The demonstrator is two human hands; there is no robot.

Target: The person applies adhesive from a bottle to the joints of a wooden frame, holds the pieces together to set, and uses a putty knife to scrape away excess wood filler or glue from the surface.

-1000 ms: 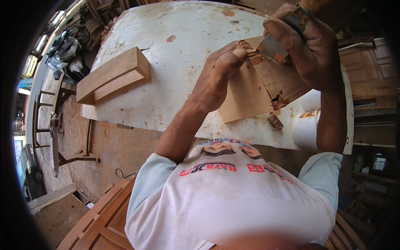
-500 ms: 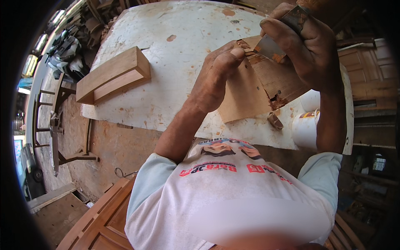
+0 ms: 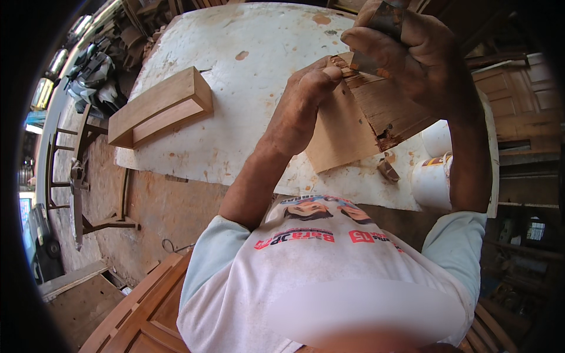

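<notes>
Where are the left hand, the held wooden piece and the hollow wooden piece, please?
Left hand (image 3: 302, 105), head view: near thumb's base.
Held wooden piece (image 3: 339, 135), head view: pale face.
Hollow wooden piece (image 3: 156, 105), head view: long upper side.

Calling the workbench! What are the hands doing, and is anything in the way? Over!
Left hand grips wood. Right hand holds blade near its splintered edge. Scrap and bucket nearby, neither between blade and wood.

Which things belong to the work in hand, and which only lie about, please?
In use:
brown, splintered wooden piece, in left hand
flat grey metal blade, in right hand

Lying about:
long brown wooden box
small brown wood block
white cylindrical bucket
</notes>
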